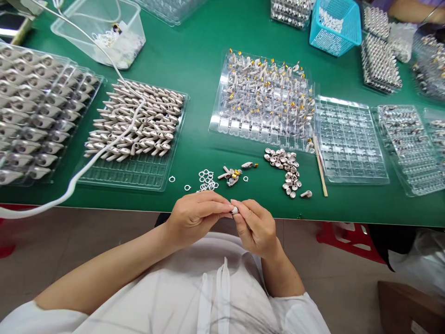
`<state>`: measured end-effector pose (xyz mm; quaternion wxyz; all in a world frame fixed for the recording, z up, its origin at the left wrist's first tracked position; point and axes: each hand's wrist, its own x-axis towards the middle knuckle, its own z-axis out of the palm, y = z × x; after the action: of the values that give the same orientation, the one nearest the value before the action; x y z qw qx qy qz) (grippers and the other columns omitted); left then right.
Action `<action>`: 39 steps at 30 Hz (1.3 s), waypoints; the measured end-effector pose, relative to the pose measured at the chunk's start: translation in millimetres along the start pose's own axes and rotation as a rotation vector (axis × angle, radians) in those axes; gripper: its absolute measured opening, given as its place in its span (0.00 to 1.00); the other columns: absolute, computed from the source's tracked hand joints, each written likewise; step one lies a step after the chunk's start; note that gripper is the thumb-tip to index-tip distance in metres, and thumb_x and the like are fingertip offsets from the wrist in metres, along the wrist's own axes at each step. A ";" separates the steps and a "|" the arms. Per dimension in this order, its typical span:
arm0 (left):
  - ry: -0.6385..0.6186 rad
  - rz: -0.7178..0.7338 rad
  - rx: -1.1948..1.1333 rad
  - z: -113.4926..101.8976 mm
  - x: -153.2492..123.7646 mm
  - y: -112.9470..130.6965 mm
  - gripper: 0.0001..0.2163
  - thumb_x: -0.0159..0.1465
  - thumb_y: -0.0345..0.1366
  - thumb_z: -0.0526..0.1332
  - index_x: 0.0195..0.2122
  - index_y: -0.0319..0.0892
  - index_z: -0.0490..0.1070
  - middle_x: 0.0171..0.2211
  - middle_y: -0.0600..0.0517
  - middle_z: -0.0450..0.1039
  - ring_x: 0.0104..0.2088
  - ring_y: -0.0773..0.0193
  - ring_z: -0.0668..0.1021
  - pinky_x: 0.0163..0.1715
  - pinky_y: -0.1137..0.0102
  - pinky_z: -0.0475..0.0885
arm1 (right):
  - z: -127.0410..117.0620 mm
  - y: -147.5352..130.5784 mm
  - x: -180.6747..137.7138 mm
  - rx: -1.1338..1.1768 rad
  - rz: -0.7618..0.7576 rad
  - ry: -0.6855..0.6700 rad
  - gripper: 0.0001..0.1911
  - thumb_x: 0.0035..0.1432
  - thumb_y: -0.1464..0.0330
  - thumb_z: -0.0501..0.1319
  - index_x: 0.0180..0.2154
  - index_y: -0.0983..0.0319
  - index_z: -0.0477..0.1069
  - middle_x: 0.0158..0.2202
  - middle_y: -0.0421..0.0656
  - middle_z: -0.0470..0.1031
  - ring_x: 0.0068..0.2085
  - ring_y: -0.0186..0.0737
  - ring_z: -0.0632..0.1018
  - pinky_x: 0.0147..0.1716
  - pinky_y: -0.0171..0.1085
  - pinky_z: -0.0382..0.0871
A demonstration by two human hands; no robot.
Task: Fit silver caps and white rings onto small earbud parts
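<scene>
While the left hand (196, 215) pinches a small pale part (235, 210) | right hand (256, 226) pinches it too | part between both

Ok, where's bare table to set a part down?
Green table shows bare between the tray of slim pieces and the tray of yellow-tipped parts. A narrower patch lies between the clear tray right of the stick and the front edge. Crowded: rings, loose parts and caps just beyond the left hand and right hand.
</scene>
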<state>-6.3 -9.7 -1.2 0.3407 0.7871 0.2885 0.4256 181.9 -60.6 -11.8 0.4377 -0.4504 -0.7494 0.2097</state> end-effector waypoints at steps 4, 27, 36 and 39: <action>-0.006 0.015 0.013 -0.3 0.7 1.6 0.07 0.63 0.23 0.62 0.38 0.40 0.76 0.33 0.48 0.80 0.33 0.67 0.82 0.33 0.76 0.79 | -1.8 -0.2 1.9 0.041 0.002 -0.027 0.19 0.63 0.76 0.55 0.55 0.66 0.68 0.38 0.50 0.76 0.36 0.40 0.76 0.32 0.39 0.76; -0.001 0.074 0.075 2.6 -3.9 -2.0 0.10 0.66 0.23 0.58 0.44 0.42 0.75 0.34 0.49 0.79 0.33 0.68 0.80 0.32 0.76 0.77 | 4.5 2.4 -1.5 -0.051 -0.037 0.022 0.22 0.61 0.78 0.57 0.57 0.65 0.66 0.37 0.51 0.76 0.34 0.40 0.76 0.30 0.38 0.75; 0.007 0.111 0.135 3.0 -5.3 0.3 0.11 0.66 0.24 0.58 0.46 0.42 0.74 0.35 0.48 0.78 0.35 0.67 0.80 0.33 0.75 0.77 | -1.9 -4.7 5.8 0.118 0.083 -0.024 0.16 0.63 0.75 0.57 0.52 0.64 0.71 0.38 0.48 0.77 0.36 0.37 0.77 0.34 0.37 0.77; -0.017 0.103 0.149 2.4 -4.5 1.8 0.10 0.66 0.24 0.58 0.46 0.41 0.74 0.35 0.48 0.78 0.34 0.67 0.79 0.33 0.75 0.77 | -3.0 -6.8 6.9 0.174 0.132 -0.022 0.15 0.63 0.75 0.57 0.51 0.63 0.72 0.39 0.48 0.77 0.36 0.37 0.77 0.34 0.37 0.76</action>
<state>-6.0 -14.8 -2.9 0.2613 0.8277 0.2758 0.4131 179.6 -58.3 -2.1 0.4524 -0.4565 -0.7018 0.3072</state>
